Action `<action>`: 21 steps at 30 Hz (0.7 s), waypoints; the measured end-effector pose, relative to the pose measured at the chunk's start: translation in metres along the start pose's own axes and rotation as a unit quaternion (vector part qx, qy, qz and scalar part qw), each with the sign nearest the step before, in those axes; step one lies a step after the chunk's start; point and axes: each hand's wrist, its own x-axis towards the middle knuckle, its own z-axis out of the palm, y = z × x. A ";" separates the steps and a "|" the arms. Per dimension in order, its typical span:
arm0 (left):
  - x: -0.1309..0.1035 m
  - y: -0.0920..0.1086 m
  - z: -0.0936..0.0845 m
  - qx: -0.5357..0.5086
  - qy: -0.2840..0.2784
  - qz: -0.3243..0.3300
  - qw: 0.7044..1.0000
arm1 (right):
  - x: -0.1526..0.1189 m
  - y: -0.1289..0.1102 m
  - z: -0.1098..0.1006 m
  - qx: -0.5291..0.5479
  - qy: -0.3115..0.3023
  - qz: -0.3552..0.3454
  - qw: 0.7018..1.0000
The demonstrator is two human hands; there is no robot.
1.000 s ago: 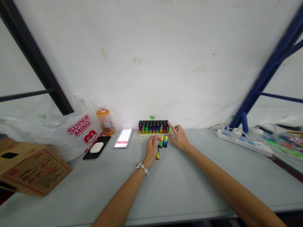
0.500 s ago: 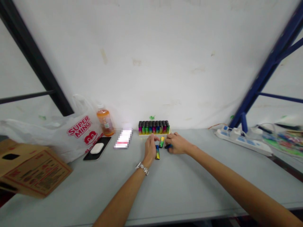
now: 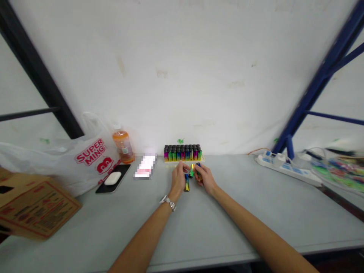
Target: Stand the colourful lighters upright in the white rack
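Rows of colourful lighters with black tops (image 3: 182, 153) stand packed in a tray by the wall. In front of them, my left hand (image 3: 178, 177) is curled with its fingertips pointing right; what it holds, if anything, is too small to make out. Just right of its palm a blue and yellow lighter (image 3: 187, 183) lies on the table. A green and gold lighter (image 3: 192, 171) is between the two hands. My right hand (image 3: 205, 178) is closed on a dark blue lighter (image 3: 198, 165), its fingertips beside the green one.
On the left are a cardboard box (image 3: 42, 206), a plastic bag (image 3: 68, 159), an orange bottle (image 3: 123, 146), a black phone (image 3: 124, 174) with a white case (image 3: 113, 178), and a blurred-out screen (image 3: 145, 167). A power strip (image 3: 290, 170) and a colourful bundle (image 3: 341, 170) lie right.
My right hand has moved left, closer to my left hand, and its dark blue lighter is now raised more upright. The whole view has shifted slightly.
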 end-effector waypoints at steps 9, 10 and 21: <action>0.002 -0.006 0.002 0.025 -0.005 0.002 1.000 | -0.003 0.015 -0.004 -0.122 0.070 -0.054 0.989; 0.002 -0.007 0.002 0.034 -0.006 0.008 0.999 | -0.002 0.017 -0.005 -0.134 0.074 -0.070 0.986; 0.006 -0.020 0.005 0.139 -0.054 0.083 0.985 | 0.002 0.026 -0.011 -0.143 0.093 -0.092 0.981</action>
